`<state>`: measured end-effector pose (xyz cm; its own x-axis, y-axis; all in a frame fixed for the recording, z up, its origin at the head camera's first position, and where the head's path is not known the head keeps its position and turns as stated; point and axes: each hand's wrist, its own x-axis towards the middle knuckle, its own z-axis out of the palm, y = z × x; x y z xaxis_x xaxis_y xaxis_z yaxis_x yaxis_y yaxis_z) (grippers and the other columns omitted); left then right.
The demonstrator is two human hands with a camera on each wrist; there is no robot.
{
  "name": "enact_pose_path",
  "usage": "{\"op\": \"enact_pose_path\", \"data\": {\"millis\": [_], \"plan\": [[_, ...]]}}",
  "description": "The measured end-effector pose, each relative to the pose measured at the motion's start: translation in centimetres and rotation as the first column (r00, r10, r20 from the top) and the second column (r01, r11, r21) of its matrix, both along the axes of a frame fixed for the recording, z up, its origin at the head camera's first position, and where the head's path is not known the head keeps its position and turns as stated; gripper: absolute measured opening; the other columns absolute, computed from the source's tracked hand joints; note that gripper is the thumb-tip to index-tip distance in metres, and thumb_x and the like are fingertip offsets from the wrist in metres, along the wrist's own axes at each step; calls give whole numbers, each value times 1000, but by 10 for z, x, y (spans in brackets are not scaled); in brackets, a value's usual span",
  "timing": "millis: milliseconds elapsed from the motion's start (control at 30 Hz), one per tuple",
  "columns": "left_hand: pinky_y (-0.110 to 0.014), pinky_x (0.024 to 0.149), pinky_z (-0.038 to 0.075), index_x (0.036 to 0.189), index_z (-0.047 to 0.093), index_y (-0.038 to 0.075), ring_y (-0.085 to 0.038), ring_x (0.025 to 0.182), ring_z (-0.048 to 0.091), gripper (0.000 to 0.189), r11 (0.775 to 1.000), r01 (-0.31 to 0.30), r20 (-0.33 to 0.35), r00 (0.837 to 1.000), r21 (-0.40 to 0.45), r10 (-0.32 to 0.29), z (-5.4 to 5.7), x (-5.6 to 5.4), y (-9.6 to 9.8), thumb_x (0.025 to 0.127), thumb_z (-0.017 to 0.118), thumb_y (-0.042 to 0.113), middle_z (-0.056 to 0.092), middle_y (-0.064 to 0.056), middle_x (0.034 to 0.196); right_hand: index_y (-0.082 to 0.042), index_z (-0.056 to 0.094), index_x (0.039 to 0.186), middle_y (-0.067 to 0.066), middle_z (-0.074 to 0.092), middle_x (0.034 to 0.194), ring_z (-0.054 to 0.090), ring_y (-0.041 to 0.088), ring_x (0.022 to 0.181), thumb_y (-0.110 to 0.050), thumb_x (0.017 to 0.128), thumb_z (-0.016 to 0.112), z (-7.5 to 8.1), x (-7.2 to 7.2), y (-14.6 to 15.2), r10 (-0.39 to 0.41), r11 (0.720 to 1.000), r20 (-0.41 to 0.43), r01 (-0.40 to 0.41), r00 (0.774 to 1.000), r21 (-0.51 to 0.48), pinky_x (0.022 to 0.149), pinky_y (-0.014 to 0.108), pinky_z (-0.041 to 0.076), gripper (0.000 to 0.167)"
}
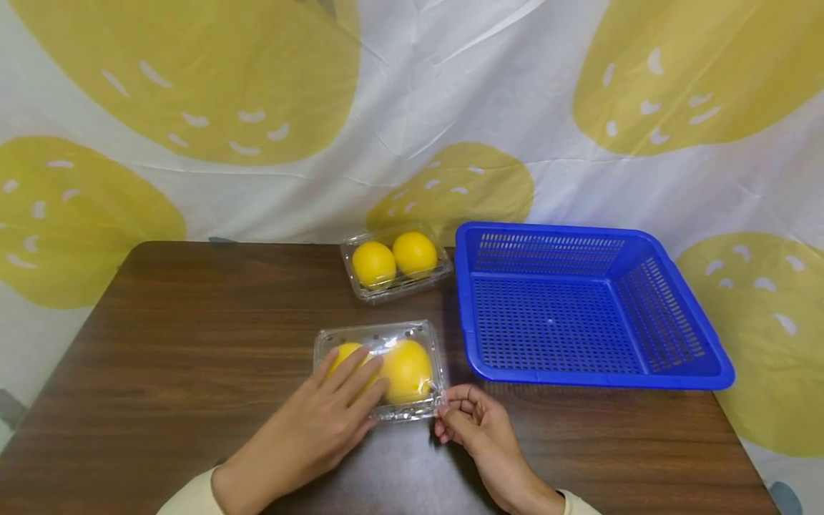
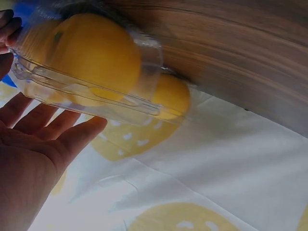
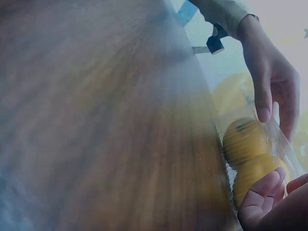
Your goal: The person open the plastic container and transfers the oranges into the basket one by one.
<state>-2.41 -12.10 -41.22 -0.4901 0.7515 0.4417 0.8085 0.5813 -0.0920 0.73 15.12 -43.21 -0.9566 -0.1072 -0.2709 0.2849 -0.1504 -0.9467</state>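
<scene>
A clear plastic clamshell box (image 1: 380,332) with two round yellow-orange fruits (image 1: 407,372) inside stands near the middle of the table. My left hand (image 1: 328,411) lies over its left part, fingers extended on the lid and partly covering one fruit. In the left wrist view, the fingers (image 2: 79,134) are straight along the lid side. At the front right corner, my right hand (image 1: 479,425) pinches the box's edge between thumb and curled fingers. Seen from the right wrist, the thumb (image 3: 263,190) is at the box's near end, with the left hand (image 3: 272,72) at the far end.
Behind stands a second clear box (image 1: 402,290), also holding two yellow-orange fruits. A blue perforated basket (image 1: 595,379) sits to the right, close to both boxes. The dark wooden table (image 1: 161,372) meets a white cloth (image 1: 399,93) with yellow fruit prints at its back edge.
</scene>
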Motion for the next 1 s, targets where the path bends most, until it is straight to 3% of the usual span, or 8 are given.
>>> {"op": "enact_pose_path", "data": {"millis": [467, 900, 1000], "plan": [[-67, 115, 50, 141, 67, 6, -46, 145, 55, 61, 999, -21, 37, 999, 35, 19, 0, 3, -19, 121, 21, 41, 60, -23, 155, 13, 58, 119, 12, 69, 95, 67, 17, 81, 5, 100, 67, 0, 0, 1, -1, 1000, -4, 1, 1000, -4, 75, 27, 63, 23], [-68, 115, 50, 145, 67, 5, -48, 146, 54, 72, 998, -67, 94, 993, -2, 67, 5, 5, -34, 120, 19, 51, 58, -24, 158, 14, 58, 118, 12, 69, 95, 67, 17, 81, 4, 100, 67, -1, 0, 1, 7, 1000, -13, -7, 1000, -6, 75, 26, 62, 23], [-68, 115, 50, 146, 66, 5, -48, 146, 53, 65, 998, -68, 102, 992, -7, 68, 7, 4, -37, 120, 28, 51, 57, -24, 159, 14, 58, 118, 13, 69, 95, 67, 17, 80, 4, 100, 67, -1, 0, 1, 5, 1000, -13, -5, 1000, -7, 75, 26, 62, 22]]}}
